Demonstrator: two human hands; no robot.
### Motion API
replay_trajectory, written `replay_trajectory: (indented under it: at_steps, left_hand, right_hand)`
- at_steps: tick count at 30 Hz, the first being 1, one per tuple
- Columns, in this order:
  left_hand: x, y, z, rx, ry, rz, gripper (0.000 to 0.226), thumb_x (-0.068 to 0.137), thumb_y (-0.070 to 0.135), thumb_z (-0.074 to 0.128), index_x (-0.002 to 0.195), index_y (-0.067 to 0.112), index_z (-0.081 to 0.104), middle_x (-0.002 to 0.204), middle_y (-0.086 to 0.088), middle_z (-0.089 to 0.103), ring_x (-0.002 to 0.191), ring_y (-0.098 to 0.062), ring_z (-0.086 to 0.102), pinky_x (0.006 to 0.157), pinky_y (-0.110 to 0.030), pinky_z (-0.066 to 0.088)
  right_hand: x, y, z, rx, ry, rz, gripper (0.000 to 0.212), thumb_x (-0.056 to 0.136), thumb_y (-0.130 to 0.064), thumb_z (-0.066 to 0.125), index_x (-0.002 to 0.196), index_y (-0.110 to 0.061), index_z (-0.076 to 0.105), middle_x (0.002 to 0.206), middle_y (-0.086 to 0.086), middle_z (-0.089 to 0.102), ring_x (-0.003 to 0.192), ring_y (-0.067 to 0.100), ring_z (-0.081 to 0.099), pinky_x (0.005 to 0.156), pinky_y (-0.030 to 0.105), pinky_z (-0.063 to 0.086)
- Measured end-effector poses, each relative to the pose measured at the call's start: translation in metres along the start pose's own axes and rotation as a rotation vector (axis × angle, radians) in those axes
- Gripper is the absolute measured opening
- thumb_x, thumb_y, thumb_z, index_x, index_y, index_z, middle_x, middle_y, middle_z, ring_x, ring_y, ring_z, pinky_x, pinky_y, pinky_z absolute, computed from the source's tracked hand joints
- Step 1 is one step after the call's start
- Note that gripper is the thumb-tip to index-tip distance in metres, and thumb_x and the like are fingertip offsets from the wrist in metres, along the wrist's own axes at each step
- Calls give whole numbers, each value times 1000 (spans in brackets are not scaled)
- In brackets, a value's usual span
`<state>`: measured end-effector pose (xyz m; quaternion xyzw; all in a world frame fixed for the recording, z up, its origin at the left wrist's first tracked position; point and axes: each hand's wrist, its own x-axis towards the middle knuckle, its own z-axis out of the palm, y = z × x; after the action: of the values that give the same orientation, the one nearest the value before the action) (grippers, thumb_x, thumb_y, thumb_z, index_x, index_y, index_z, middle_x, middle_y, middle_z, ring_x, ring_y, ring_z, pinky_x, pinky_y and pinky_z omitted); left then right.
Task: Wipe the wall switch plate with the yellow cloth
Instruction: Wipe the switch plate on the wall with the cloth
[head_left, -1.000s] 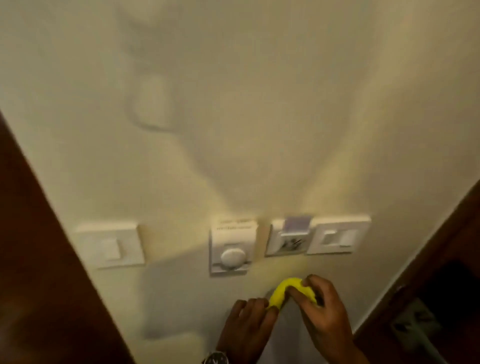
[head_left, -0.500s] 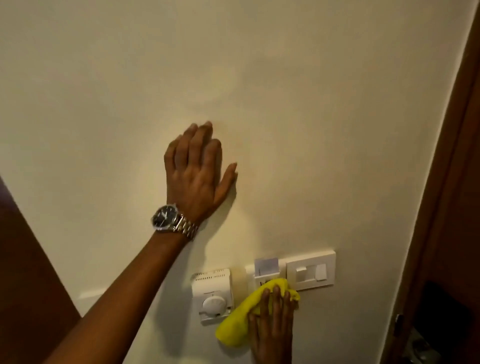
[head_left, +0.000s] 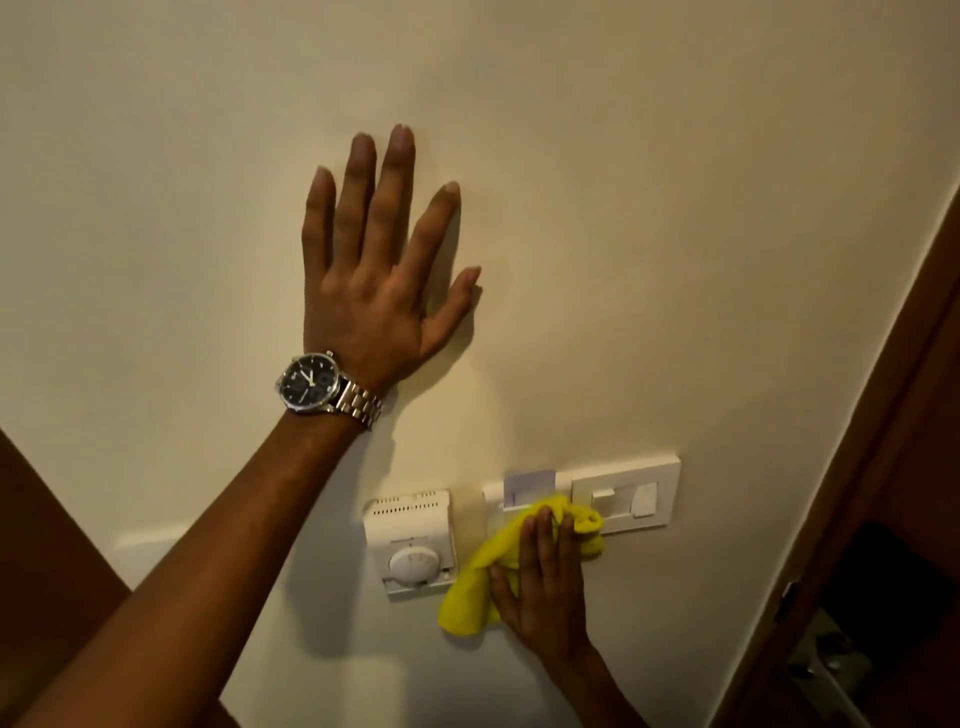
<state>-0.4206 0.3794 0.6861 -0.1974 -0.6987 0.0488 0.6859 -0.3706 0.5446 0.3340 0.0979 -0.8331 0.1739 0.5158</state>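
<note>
A white switch plate (head_left: 631, 491) is mounted low on the cream wall, with a card slot (head_left: 529, 486) at its left end and rocker switches to the right. My right hand (head_left: 543, 587) presses the yellow cloth (head_left: 480, 582) flat against the plate's lower left part, fingers pointing up. The cloth covers part of the card slot section and hangs down to the left. My left hand (head_left: 382, 270), wearing a metal watch, lies flat on the bare wall above, fingers spread, holding nothing.
A white thermostat (head_left: 410, 543) with a round dial sits just left of the cloth. Another white plate (head_left: 150, 540) shows partly behind my left forearm. A dark wooden door frame (head_left: 883, 415) runs along the right, and dark wood fills the lower left corner.
A second ago both hands held the cloth below the plates. My left hand then went up flat onto the wall, and my right hand brought the cloth onto the switch plate.
</note>
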Motion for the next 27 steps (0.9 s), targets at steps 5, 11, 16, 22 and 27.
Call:
replay_trajectory:
  at_steps: [5, 11, 16, 22, 27]
  left_hand:
    - [4, 0, 0, -18, -4, -25, 61, 104, 55, 49, 153, 19, 50, 159, -27, 42, 149, -48, 36, 123, -62, 29]
    - [3, 3, -1, 4, -5, -26, 58, 104, 54, 50, 151, 19, 53, 158, -26, 43, 148, -47, 38, 122, -62, 31]
    - [7, 1, 1, 2, -5, -29, 59, 105, 55, 47, 152, 20, 51, 157, -27, 44, 147, -48, 37, 122, -63, 31]
    - [2, 2, 4, 14, 20, -25, 58, 105, 55, 47, 152, 21, 50, 158, -26, 44, 148, -47, 38, 122, -62, 31]
    - [2, -1, 8, 4, 31, -16, 60, 104, 55, 50, 153, 22, 48, 156, -27, 45, 146, -49, 38, 123, -62, 29]
  right_hand:
    - [-1, 18, -2, -68, 7, -164, 71, 110, -46, 35, 165, -8, 9, 172, 11, 4, 160, 32, 6, 126, 42, 18]
    - [5, 16, -4, -85, 18, -208, 70, 110, -43, 37, 164, -7, 10, 172, 12, 6, 160, 31, 8, 127, 43, 21]
    - [-4, 11, 1, -122, -20, -252, 55, 112, -36, 33, 156, -3, 31, 172, 15, 6, 160, 34, 6, 129, 47, 11]
    - [-7, 1, -2, -143, -6, -239, 64, 112, -36, 32, 163, -4, 12, 172, 11, 7, 160, 29, 8, 130, 44, 10]
    - [17, -5, 3, -62, 46, -215, 55, 110, -35, 38, 156, -4, 36, 163, 20, 29, 160, 30, 11, 127, 45, 19]
